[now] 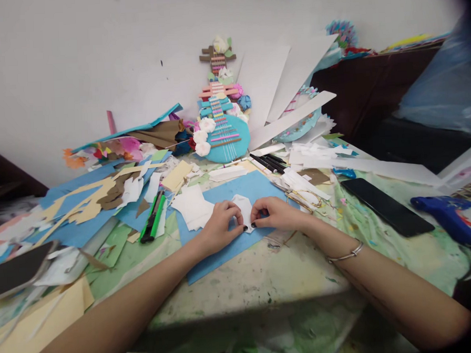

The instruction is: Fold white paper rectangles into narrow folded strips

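Observation:
Both hands meet over a blue sheet (212,259) on the table. My left hand (224,224) pinches the left side of a small white paper piece (243,205). From the other side my right hand (275,214) pinches the same piece, its thumb close to the left thumb at the lower edge. The fingers partly hide the paper's outline. Left of my left hand, a stack of white paper pieces (193,207) lies partly on the blue sheet. Scissors with gold handles (307,198) rest just beyond my right hand.
A green utility knife (153,217) and paper scraps (120,190) lie to the left. Black pens (269,163) and a blue paper instrument (228,140) with white flowers stand at the back. A phone (387,206) and a blue glue gun (451,218) lie right.

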Available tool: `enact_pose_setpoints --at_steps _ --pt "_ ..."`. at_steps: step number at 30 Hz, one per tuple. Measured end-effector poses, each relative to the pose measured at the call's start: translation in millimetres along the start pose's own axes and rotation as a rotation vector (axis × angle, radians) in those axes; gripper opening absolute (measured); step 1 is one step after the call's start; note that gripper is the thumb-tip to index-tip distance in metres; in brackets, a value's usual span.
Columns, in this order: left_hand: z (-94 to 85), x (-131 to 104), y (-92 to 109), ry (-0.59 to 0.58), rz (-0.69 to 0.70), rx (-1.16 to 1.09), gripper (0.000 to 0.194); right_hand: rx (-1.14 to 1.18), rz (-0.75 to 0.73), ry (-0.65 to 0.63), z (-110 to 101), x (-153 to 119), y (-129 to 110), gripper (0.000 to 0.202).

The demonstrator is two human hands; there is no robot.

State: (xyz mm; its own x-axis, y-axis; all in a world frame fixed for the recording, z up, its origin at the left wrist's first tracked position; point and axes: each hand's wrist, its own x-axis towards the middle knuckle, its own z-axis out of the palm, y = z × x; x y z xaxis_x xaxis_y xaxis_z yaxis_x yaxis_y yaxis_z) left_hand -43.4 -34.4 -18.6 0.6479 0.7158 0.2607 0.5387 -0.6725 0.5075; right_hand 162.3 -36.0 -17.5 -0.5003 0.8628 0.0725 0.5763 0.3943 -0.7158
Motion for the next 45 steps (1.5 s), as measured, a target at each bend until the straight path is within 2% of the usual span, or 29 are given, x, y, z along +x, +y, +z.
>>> enact_pose_setpoints --at_steps 4,7,16,21,27,33,38,42,45 --pt "1.0 -2 1 0.083 0.106 0.069 0.005 -0.001 -0.01 -0.004 0 -1 0 0.01" --pt "-0.3 -6 4 0.093 0.215 0.152 0.012 -0.011 -0.012 -0.002 0 -1 -1 0.01" --pt "-11.6 -20 24 -0.132 0.35 0.477 0.025 0.005 -0.003 0.005 0 -1 0 0.009" --pt "-10.7 -24 28 -0.169 0.381 0.602 0.026 0.016 -0.003 -0.004 0 -2 1 0.009" --pt "-14.2 -25 31 -0.218 0.36 0.592 0.025 0.092 -0.018 -0.056 -3 -1 5 0.007" --pt "-14.7 -26 32 -0.209 0.351 0.593 0.025 0.115 -0.094 -0.125 -9 -3 2 0.005" --pt "-13.1 -26 30 -0.221 0.331 0.527 0.026 0.082 -0.165 -0.136 -12 -5 -1 0.019" --pt "-15.5 -25 30 -0.249 0.319 0.477 0.027 0.054 -0.229 -0.15 -12 -7 -3 0.012" --pt "-18.2 -24 30 -0.266 0.321 0.453 0.025 -0.019 -0.281 -0.146 -13 -11 -6 0.015"
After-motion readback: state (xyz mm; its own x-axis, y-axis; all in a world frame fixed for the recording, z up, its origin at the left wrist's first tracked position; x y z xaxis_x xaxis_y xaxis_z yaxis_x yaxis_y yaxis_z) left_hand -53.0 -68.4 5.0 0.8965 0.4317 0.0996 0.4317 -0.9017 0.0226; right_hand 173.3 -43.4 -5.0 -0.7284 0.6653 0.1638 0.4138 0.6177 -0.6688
